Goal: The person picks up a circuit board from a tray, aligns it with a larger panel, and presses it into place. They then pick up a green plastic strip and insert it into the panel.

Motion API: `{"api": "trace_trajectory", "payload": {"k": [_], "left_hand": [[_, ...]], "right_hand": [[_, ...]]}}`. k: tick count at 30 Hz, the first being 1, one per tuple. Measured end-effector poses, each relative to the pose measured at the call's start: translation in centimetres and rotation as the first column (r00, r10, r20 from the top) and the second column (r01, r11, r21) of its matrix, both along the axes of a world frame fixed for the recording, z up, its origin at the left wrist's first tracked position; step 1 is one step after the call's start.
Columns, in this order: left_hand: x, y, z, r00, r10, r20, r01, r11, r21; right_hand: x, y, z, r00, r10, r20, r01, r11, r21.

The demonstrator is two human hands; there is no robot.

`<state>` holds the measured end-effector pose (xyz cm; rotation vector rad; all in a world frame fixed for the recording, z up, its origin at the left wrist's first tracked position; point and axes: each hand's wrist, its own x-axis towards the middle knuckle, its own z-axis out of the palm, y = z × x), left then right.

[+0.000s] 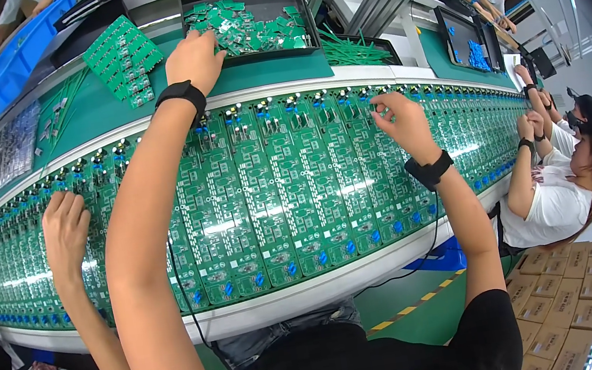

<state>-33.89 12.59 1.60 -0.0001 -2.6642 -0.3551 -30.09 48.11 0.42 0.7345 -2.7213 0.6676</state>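
My left hand (195,62) reaches over the near left corner of a black tray (254,59) that holds a heap of small green circuit boards (230,22). Its fingertips are hidden among the boards, so whether they grip one does not show. A black strap circles each wrist. Over the far edge of a long row of green circuit boards (303,184), my right hand (403,123) has its thumb and fingers curled together. What they hold, if anything, is too small to make out. Small upright parts and blue components line these boards.
A co-worker's hand (66,227) hangs over the row at left. Panels of small boards (124,57) lie left of the tray, green strips (356,49) right of it. A black cord (180,279) crosses the front rail. More people work at right, near stacked cartons (557,291).
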Motion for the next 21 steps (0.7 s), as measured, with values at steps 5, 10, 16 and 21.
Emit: {"api": "trace_trajectory", "payload": {"k": [5,10,16,21], "left_hand": [[0.5,-0.4,-0.8,0.991,-0.099,-0.095,0.094,0.994,-0.056],[1.0,-0.8,-0.8,0.989,-0.098,-0.107,0.090,0.993,-0.077],[0.7,-1.2,-0.3,0.995,-0.062,-0.078,0.072,0.989,0.128],[-0.6,-2.3,-0.4,0.993,-0.111,0.037,0.095,0.951,0.295]], "right_hand": [[-0.3,0.1,0.0,0.999,0.039,-0.008,-0.039,0.999,-0.019],[-0.4,0.4,0.2,0.997,0.074,-0.015,-0.074,0.997,0.023],[-0.7,0.1,0.4,0.993,0.114,-0.032,-0.112,0.992,0.065],[-1.0,-0.1,0.5,0.990,0.138,-0.018,-0.137,0.989,0.048]]}}
